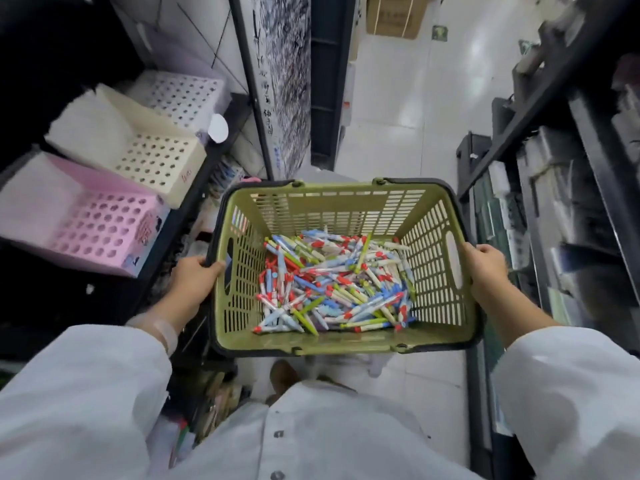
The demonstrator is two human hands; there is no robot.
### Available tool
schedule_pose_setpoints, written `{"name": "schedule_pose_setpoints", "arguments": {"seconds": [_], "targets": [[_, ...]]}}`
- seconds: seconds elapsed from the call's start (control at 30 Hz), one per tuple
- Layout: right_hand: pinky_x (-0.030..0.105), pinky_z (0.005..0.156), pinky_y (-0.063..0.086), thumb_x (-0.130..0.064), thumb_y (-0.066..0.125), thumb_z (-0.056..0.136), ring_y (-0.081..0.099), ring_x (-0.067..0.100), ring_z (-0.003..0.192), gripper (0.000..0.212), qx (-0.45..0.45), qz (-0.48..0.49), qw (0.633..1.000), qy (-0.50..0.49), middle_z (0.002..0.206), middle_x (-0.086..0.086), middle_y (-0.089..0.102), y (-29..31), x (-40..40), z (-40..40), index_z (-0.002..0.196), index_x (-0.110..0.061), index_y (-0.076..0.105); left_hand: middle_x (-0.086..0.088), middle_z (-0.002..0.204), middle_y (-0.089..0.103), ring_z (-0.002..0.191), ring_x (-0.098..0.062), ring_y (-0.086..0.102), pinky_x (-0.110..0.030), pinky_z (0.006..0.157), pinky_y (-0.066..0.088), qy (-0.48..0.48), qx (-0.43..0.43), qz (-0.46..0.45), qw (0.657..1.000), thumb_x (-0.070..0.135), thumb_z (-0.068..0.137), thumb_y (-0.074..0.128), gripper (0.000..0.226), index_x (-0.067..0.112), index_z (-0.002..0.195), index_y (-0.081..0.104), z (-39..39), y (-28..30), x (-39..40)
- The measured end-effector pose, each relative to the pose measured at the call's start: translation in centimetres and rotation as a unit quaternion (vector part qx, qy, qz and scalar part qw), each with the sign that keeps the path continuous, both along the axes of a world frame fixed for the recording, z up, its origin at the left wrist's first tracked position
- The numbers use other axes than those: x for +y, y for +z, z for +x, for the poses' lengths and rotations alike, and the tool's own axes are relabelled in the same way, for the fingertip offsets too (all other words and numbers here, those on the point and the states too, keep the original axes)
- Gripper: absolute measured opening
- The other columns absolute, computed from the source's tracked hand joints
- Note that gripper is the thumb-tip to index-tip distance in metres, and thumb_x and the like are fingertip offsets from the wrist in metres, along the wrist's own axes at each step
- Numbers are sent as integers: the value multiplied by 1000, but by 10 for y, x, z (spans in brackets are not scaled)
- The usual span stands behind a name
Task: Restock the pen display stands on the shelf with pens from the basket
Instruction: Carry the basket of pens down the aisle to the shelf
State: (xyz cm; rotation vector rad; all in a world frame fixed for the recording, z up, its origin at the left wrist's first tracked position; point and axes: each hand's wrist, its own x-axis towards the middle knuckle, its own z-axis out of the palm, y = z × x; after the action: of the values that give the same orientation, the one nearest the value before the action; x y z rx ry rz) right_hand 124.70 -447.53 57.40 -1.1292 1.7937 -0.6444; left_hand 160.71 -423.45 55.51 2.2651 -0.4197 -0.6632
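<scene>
An olive-green plastic basket (322,206) hangs in front of me over the aisle floor. A heap of pens (332,285) with red, blue and green caps covers its bottom. My left hand (195,277) grips the basket's left rim and my right hand (486,268) grips its right rim. On the shelf at the left stand three pen display stands with rows of empty holes: a pink stand (100,230) nearest, a cream stand (152,161) behind it and a pale lilac stand (183,98) farthest back.
A black shelf edge (194,199) runs between the stands and the basket. Dark shelving with packaged goods (554,202) lines the right side. The white tiled aisle floor (398,133) stretches ahead, with a cardboard box (394,15) at its far end.
</scene>
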Motion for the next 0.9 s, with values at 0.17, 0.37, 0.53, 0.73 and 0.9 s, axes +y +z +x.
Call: {"name": "schedule_pose_setpoints", "arguments": {"seconds": [0.17, 0.37, 0.53, 0.73, 0.9], "targets": [[21, 42, 35, -33, 61, 82, 53, 18, 50, 22, -17, 5, 1000, -23, 60, 3, 55, -4, -40, 26, 70, -17, 50, -4, 72, 62, 62, -16, 55, -27, 53, 40, -19, -23, 11, 1000, 17, 85, 64, 8, 10, 83, 68, 30, 3, -49], [24, 48, 40, -34, 64, 79, 57, 19, 57, 21, -51, 0, 997, -61, 68, 4, 58, -9, -71, 44, 73, -18, 51, -14, 89, 68, 83, -29, 62, -36, 72, 49, -44, -30, 13, 998, 13, 85, 63, 15, 5, 96, 70, 63, 5, -98], [22, 44, 42, -31, 65, 77, 56, 17, 49, 22, -61, -3, 996, -58, 59, 2, 58, -18, -117, 70, 68, -18, 51, -16, 89, 70, 80, -30, 65, -38, 72, 54, -40, -4, 14, 999, 11, 85, 63, 15, 4, 97, 70, 90, -12, -133], [32, 56, 52, -25, 66, 80, 59, 24, 53, 20, -59, 32, 997, -27, 64, 9, 61, -64, -206, 118, 70, -13, 53, -11, 80, 68, 72, -26, 63, -30, 63, 46, -25, 15, 72, 997, 13, 86, 63, 15, 5, 97, 71, 123, -51, -196], [23, 44, 46, -19, 60, 85, 54, 20, 54, 13, -13, 44, 998, 33, 65, 8, 56, -94, -276, 167, 81, -6, 55, -4, 63, 58, 55, -17, 53, -23, 40, 42, 25, 67, 83, 994, 5, 88, 60, 12, -1, 96, 67, 143, -76, -253]]}}
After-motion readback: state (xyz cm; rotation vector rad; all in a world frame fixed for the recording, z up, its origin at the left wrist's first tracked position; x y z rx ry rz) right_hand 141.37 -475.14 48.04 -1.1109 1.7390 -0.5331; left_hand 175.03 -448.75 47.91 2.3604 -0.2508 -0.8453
